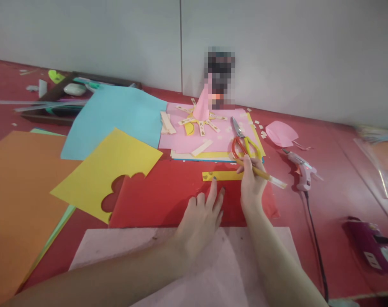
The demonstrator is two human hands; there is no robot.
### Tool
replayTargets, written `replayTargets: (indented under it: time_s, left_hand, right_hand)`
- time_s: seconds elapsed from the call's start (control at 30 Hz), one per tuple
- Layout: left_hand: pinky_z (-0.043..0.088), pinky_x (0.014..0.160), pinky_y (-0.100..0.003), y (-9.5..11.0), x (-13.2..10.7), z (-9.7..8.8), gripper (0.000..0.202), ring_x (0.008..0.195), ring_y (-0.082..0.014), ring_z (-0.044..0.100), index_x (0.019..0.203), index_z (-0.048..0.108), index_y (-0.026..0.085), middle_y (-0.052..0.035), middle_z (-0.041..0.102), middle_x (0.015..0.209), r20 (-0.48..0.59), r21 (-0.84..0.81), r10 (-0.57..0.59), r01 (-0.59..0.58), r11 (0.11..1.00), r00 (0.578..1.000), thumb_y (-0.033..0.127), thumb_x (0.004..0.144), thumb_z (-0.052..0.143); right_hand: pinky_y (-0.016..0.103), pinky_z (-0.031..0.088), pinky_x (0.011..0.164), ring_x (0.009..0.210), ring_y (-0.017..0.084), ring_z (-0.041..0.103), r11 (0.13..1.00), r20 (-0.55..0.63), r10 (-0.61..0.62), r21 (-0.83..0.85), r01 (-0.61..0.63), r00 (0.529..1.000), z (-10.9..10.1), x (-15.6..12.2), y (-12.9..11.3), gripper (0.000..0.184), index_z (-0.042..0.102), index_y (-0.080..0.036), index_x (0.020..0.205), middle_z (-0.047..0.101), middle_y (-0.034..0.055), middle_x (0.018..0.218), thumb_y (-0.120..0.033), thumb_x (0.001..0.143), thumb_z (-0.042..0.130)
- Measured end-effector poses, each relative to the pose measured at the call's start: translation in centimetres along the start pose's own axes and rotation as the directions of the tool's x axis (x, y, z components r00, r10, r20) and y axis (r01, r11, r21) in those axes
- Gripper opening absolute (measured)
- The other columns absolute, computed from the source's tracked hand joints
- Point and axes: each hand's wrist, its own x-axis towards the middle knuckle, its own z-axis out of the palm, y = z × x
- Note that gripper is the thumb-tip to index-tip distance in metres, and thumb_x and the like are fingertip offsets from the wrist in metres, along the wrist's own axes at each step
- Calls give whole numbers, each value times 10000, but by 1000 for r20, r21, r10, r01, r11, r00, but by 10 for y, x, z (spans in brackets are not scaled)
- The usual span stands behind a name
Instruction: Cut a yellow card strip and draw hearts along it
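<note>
A narrow yellow paper strip [227, 175] lies on a red sheet [155, 200], with small brown heart marks at its left end. My left hand [202, 209] rests flat with fingers spread, its index fingertip at the strip's lower edge. Closed round a slim gold-coloured pen [261, 172] with a clear end, my right hand [253, 183] covers the strip's right end. Just beyond that hand lie scissors [240, 132] with one red and one yellow handle. Farther back, a pink paper cone [202, 104] stands amid patterned paper strips [202, 128] fanned out around it.
Blue [117, 119], yellow [107, 170] and orange [27, 192] sheets spread leftward, before a dark tray [33, 115] of tools. To the right are a pink paper piece [281, 133], a corded glue gun [302, 170] and a purple box [366, 245]. A wall borders the back.
</note>
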Motion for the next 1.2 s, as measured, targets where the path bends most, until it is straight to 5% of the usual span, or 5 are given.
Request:
replayTargets:
  time_s: [0.23,0.47,1.2]
  left_hand:
    - [404,604,-347,-1,1,-2,520,761,-191,504,1384,245,197,-133,298,1427,21,31,11,-11,999,1000,299,883,339]
    - [391,586,-348,-1,1,-1,520,752,-200,491,1382,247,143,-155,248,1444,18,148,41,-43,988,999,285,885,307]
    - [374,572,-345,-1,0,-1,507,709,-189,465,1362,299,132,-140,260,1441,6,146,42,-42,988,999,293,881,295]
  right_hand:
    - [243,406,570,513,108,500,1000,-53,1,-6,-1,999,-2,5,5,254,585,-169,739,461,-54,488,-392,812,489]
    - [250,422,596,531,106,513,1000,16,2,30,-2,1000,2,2,4,202,562,-183,732,478,-57,491,-362,798,496]
    - [256,404,687,598,101,514,993,76,60,101,-68,995,5,-10,-3,198,546,-184,731,511,-39,622,-367,801,512]
